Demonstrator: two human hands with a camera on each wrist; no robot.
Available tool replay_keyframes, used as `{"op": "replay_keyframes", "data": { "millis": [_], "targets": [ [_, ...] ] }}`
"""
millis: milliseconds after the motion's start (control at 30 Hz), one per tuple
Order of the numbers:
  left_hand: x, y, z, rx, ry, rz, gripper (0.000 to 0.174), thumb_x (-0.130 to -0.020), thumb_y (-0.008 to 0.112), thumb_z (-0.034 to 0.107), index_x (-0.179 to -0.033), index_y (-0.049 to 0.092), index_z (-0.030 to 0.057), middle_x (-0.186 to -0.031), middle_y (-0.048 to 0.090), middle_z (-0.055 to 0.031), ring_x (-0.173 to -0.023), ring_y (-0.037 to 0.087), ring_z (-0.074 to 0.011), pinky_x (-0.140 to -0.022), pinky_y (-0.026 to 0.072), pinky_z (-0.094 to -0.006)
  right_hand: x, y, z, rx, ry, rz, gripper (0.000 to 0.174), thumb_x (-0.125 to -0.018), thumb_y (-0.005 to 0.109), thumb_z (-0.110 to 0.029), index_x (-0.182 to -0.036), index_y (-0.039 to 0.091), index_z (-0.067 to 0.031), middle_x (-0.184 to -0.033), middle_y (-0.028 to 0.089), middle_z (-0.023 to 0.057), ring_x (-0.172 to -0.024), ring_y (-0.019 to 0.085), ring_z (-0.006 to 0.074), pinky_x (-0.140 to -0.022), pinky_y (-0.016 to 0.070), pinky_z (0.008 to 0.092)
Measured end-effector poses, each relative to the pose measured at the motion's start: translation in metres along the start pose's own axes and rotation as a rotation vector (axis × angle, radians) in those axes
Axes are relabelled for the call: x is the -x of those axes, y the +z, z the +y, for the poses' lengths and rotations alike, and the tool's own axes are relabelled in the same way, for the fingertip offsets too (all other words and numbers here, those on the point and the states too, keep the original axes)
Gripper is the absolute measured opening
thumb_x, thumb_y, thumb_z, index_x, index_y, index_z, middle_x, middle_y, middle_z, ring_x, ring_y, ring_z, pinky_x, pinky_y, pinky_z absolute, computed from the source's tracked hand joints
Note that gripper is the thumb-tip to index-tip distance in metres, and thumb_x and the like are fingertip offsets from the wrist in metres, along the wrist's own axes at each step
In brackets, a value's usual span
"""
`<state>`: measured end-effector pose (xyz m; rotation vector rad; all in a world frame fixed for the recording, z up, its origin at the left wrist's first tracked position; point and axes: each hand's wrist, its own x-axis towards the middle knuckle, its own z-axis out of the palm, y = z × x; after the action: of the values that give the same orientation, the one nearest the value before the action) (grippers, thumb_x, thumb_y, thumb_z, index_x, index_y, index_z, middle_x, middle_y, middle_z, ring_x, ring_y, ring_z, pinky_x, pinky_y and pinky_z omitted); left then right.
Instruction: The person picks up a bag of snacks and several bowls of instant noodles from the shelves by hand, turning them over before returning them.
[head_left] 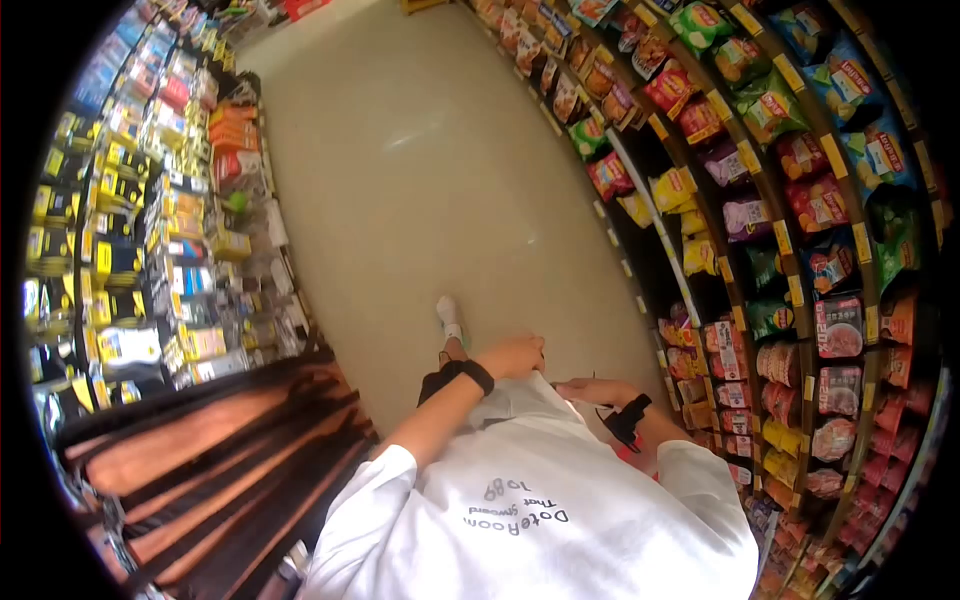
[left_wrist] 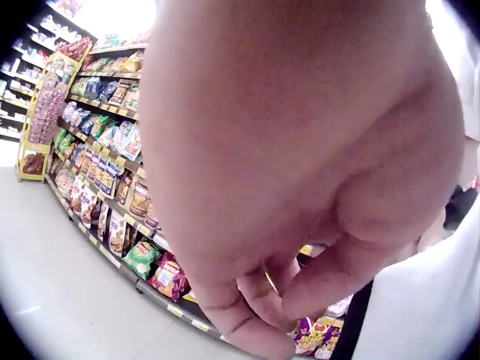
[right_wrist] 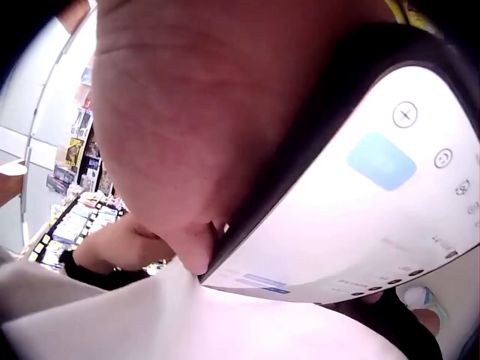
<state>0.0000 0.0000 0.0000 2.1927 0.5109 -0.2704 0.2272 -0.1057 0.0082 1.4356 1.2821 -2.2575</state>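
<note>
My right hand (right_wrist: 187,127) grips a dark-edged phone (right_wrist: 322,210), whose lit, mostly white screen fills much of the right wrist view. In the head view that right hand (head_left: 592,391) is low in front of my body, the phone largely hidden there. The left hand (head_left: 512,356) hovers in front of the white shirt (head_left: 530,480), a little ahead of the right. Seen from its own wrist, the left hand (left_wrist: 292,165) has loosely bent fingers (left_wrist: 240,315), with nothing visible held in them.
Snack shelves (head_left: 760,180) with several rows of bagged chips line the right side. On the left hangs a rack of packaged goods (head_left: 130,220), with a brown slatted piece (head_left: 200,450) nearer me. A pale aisle floor (head_left: 420,150) runs between; one shoe (head_left: 447,310) is on it.
</note>
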Motion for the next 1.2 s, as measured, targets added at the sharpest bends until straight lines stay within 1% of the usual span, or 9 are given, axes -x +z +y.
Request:
{"op": "replay_keyframes", "data": {
  "millis": [100,167,267,367,567,733,833,933,1200],
  "targets": [
    [-0.022,-0.05,-0.025,0.068,0.097,0.045,0.018,-0.078,0.063,0.005,-0.09,0.072,0.0121,-0.107,0.059,-0.0082,-0.106,0.054,-0.0287,-0.085,0.0482,-0.0389,-0.013,-0.036,-0.05,0.004,0.049,0.047,0.071,-0.097,0.041,-0.06,-0.136,0.052,-0.0017,-0.138,0.054,0.0153,-0.127,0.048,0.0242,-0.11,0.0302,0.0338],
    [-0.022,-0.083,-0.053,0.186,0.123,0.104,0.015,-0.077,0.06,0.002,-0.087,0.069,0.009,-0.104,0.059,-0.0083,-0.102,0.056,-0.0293,-0.082,0.048,-0.0393,-0.09,-0.055,-0.007,-0.121,-0.043,-0.054,0.07,-0.097,0.04,-0.059,-0.134,0.053,-0.0005,-0.133,0.057,0.0169,-0.125,0.049,0.0262,-0.108,0.0326,0.0343],
    [-0.023,-0.167,-0.097,0.148,0.173,0.246,0.016,-0.076,0.056,-0.003,-0.087,0.064,0.0069,-0.1,0.06,-0.009,-0.098,0.057,-0.0309,-0.08,0.0475,-0.0401,-0.101,-0.067,-0.064,0.045,-0.156,0.219,0.07,-0.098,0.04,-0.058,-0.13,0.055,0.0018,-0.125,0.062,0.0183,-0.119,0.053,0.0286,-0.104,0.0375,0.0354],
    [-0.012,-0.263,-0.122,0.14,0.223,0.325,0.022,-0.075,0.053,-0.005,-0.091,0.064,0.0072,-0.099,0.06,-0.0101,-0.096,0.058,-0.0326,-0.08,0.0476,-0.041,-0.129,-0.094,-0.07,0.242,0.009,0.335,0.066,-0.099,0.039,-0.055,-0.127,0.056,0.0019,-0.121,0.063,0.019,-0.112,0.057,0.0292,-0.1,0.0409,0.036],
    [-0.032,-0.363,-0.165,0.105,0.188,0.337,0.02,-0.081,0.049,-0.003,-0.093,0.061,0.0059,-0.098,0.061,-0.0096,-0.093,0.06,-0.0302,-0.079,0.0486,-0.0393,-0.062,-0.149,-0.171,-0.052,-0.159,0.48,0.062,-0.098,0.044,-0.051,-0.126,0.056,0.0023,-0.101,0.066,0.0204,-0.106,0.06,0.0282,-0.096,0.0435,0.0351],
    [-0.08,-0.391,-0.197,0.245,0.227,0.345,0.016,-0.083,0.049,-0.003,-0.091,0.061,0.0047,-0.097,0.06,-0.0093,-0.093,0.059,-0.0288,-0.08,0.0481,-0.0371,-0.091,-0.199,-0.136,-0.281,-0.126,0.519,0.068,-0.097,0.05,-0.048,-0.143,0.041,0.0002,-0.145,0.035,0.0204,-0.136,0.033,0.0303,-0.115,0.0217,0.0325],
    [-0.117,-0.416,-0.222,0.315,0.168,0.343,0.018,-0.083,0.049,-0.005,-0.091,0.062,0.0048,-0.097,0.06,-0.0094,-0.092,0.058,-0.0281,-0.08,0.0474,-0.0359,-0.101,-0.256,-0.135,-0.416,-0.207,0.532,0.063,-0.097,0.052,-0.043,-0.141,0.044,0.0021,-0.145,0.035,0.0185,-0.136,0.033,0.0295,-0.114,0.0263,0.0332],
    [-0.165,-0.458,-0.249,0.301,0.136,0.389,0.02,-0.083,0.049,-0.003,-0.093,0.062,0.0071,-0.098,0.059,-0.01,-0.092,0.059,-0.03,-0.081,0.0475,-0.0368,-0.106,-0.338,-0.127,-0.262,-0.299,0.641,0.053,-0.095,0.057,-0.031,-0.138,0.048,0.0001,-0.142,0.036,0.0158,-0.124,0.048,0.0257,-0.101,0.0424,0.0303],
    [-0.273,-0.621,-0.267,0.252,0.1,0.57,0.023,-0.082,0.05,-0.006,-0.096,0.061,0.0078,-0.098,0.058,-0.0101,-0.088,0.058,-0.0296,-0.078,0.0469,-0.0361,-0.052,-0.521,-0.166,-0.504,-0.285,0.439,0.043,-0.095,0.059,-0.029,-0.128,0.058,-0.0019,-0.116,0.061,0.0094,-0.104,0.06,0.0224,-0.089,0.0501,0.0333]
  ]
}}
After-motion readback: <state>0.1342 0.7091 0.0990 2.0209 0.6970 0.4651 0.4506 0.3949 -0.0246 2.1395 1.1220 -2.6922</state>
